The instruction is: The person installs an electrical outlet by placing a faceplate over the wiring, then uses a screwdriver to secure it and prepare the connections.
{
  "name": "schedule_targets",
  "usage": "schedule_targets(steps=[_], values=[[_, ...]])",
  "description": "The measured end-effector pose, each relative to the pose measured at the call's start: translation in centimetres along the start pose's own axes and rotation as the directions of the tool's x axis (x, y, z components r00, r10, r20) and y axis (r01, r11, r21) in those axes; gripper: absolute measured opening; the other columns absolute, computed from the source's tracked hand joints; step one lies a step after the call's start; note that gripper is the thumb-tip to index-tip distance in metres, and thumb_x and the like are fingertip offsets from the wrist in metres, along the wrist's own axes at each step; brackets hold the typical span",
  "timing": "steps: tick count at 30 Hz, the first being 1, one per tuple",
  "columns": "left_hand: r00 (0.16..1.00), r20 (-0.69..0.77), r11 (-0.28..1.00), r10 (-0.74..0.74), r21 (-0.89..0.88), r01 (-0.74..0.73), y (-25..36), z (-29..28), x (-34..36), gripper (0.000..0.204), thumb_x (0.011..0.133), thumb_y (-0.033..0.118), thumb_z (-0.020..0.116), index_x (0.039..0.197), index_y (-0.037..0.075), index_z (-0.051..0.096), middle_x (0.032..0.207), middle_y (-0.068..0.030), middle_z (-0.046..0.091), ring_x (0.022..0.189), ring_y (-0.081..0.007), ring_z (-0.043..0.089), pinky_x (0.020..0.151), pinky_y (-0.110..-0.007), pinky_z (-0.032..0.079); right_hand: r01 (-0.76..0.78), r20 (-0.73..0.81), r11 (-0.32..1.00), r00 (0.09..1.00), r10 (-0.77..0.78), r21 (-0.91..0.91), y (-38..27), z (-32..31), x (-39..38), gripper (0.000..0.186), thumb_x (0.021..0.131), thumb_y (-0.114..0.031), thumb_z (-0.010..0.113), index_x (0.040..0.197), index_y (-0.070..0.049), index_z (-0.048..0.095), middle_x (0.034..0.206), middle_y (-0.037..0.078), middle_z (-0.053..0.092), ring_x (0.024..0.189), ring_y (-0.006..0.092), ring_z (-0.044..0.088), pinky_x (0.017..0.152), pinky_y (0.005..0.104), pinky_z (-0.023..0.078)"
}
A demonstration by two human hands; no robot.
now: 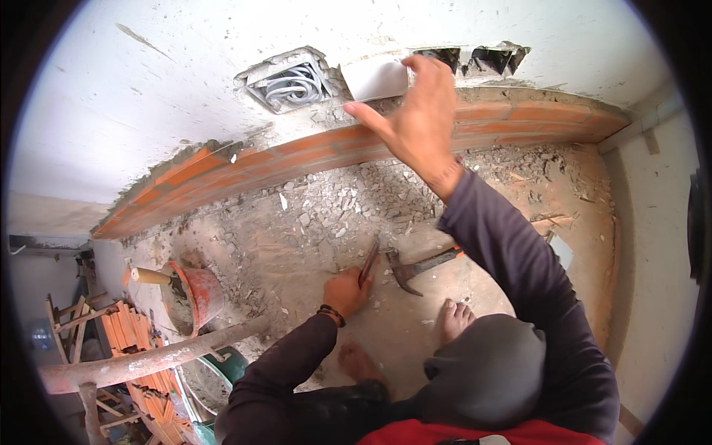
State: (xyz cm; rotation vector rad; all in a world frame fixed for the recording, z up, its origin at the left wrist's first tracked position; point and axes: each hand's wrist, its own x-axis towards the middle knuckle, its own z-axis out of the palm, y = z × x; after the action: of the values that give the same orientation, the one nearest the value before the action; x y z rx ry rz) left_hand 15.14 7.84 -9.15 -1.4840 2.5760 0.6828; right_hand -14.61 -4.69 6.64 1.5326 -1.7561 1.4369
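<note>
My left hand grips a narrow metal chisel low over the dusty floor. A hammer lies beside it, partly behind my right forearm. My right hand is raised at the wall with its thumb and fingers apart, over a white plate; whether it touches the plate I cannot tell. Left of the plate, a recessed box holds coiled grey conduit or cable. To its right are broken dark openings in the plaster. A band of exposed orange brick runs below them.
Rubble lies along the wall. My bare feet are on the floor. At the left stand a red bucket with a tool, a green tub, a crusty horizontal pole and stacked orange bricks. A side wall bounds the right.
</note>
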Motion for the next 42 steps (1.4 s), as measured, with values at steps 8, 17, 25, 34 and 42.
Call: schedule_targets(steps=[8, 17, 25, 34, 42], values=[[0.995, 0.003, 0.993, -0.100, -0.065, 0.100, 1.0, 1.9, -1.1, 0.034, 0.099, 0.041, 0.060, 0.095, 0.006, 0.062, 0.088, -0.0174, 0.071, 0.075, -0.0412, 0.069, 0.068, -0.052, 0.055, -0.251, -0.200, 0.968, 0.949, 0.245, -0.004, -1.1, 5.5, 1.5, 0.078, 0.065, -0.042, 0.093, 0.119, -0.003, 0.052, 0.114, 0.018, 0.044, 0.113, 0.0343, 0.041, 0.094, 0.0490, 0.031], [0.990, -0.044, 0.986, -0.135, -0.110, 0.129, 1.5, 3.0, -1.1, 0.036, 0.097, 0.041, 0.063, 0.091, 0.005, 0.063, 0.083, -0.0173, 0.068, 0.076, -0.0408, 0.068, 0.067, -0.050, 0.052, -0.248, -0.178, 0.965, 0.949, 0.259, 0.082, -0.5, 4.8, 0.7, 0.060, 0.063, -0.034, 0.093, 0.106, -0.009, 0.059, 0.110, 0.016, 0.045, 0.110, 0.0329, 0.043, 0.092, 0.0473, 0.033], [0.992, -0.027, 0.987, -0.120, -0.115, 0.117, 1.9, 2.8, -1.1, 0.036, 0.097, 0.042, 0.062, 0.096, 0.007, 0.060, 0.087, -0.0168, 0.070, 0.073, -0.0411, 0.068, 0.069, -0.051, 0.053, -0.161, -0.123, 0.962, 0.974, 0.192, 0.222, 1.5, 3.1, 0.1, 0.053, 0.069, -0.019, 0.087, 0.114, -0.010, 0.062, 0.106, 0.012, 0.052, 0.104, 0.0307, 0.050, 0.091, 0.0442, 0.037], [0.639, -0.768, 0.917, -0.038, -0.281, -0.283, 8.9, -11.3, 10.0, 0.042, 0.085, 0.021, 0.082, 0.107, 0.001, 0.053, 0.098, -0.0099, 0.053, 0.088, -0.0243, 0.055, 0.079, -0.038, 0.046, -0.257, -0.012, 0.853, 0.956, 0.295, 0.454, 0.9, 0.9, -0.7, 0.047, 0.081, 0.009, 0.058, 0.127, 0.001, 0.053, 0.118, 0.020, 0.060, 0.108, 0.0362, 0.059, 0.097, 0.0447, 0.044], [0.608, -0.733, 0.814, -0.305, -0.532, -0.233, 19.8, -21.5, 20.6, 0.108, 0.074, 0.038, 0.093, 0.145, -0.009, 0.025, 0.132, -0.0219, 0.038, 0.119, -0.0284, 0.045, 0.104, -0.041, 0.042, -0.318, 0.071, 0.734, 0.935, 0.347, 0.600, 1.8, -1.0, -1.3, 0.052, 0.083, 0.013, 0.049, 0.134, 0.003, 0.047, 0.126, 0.025, 0.059, 0.115, 0.0421, 0.060, 0.096, 0.0446, 0.050]])
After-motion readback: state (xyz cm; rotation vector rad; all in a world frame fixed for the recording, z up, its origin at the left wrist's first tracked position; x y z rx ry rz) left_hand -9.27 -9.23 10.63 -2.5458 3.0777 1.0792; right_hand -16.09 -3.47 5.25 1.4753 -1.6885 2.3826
